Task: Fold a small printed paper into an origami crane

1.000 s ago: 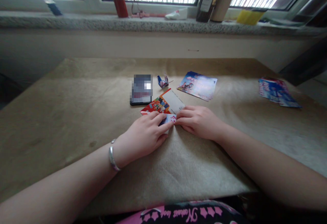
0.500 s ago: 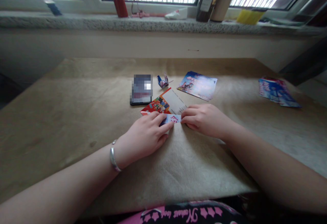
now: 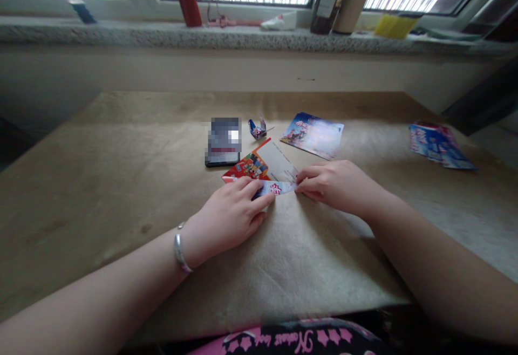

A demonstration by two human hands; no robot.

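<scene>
A printed paper sheet (image 3: 279, 162) lies on the table with its near edge folded over into a narrow blue-and-white flap (image 3: 276, 188). Its upper side shows a red and orange picture at the left and a white printed area at the right. My left hand (image 3: 240, 209) rests over the flap's left part, fingers spread and pressing it down. At the flap's right end, my right hand (image 3: 327, 185) pinches the corner between thumb and fingers. Just beyond the sheet stands a small folded paper crane (image 3: 259, 128).
A phone (image 3: 223, 142) with a blurred screen lies behind my left hand. Farther back is a stack of blue-and-pink paper sheets (image 3: 313, 135). More printed papers (image 3: 440, 145) are fanned out at the right. Bottles and small items line the stone windowsill (image 3: 243, 38).
My right hand has slid a little to the right along the flap, uncovering more of it. My left hand has stayed in place.
</scene>
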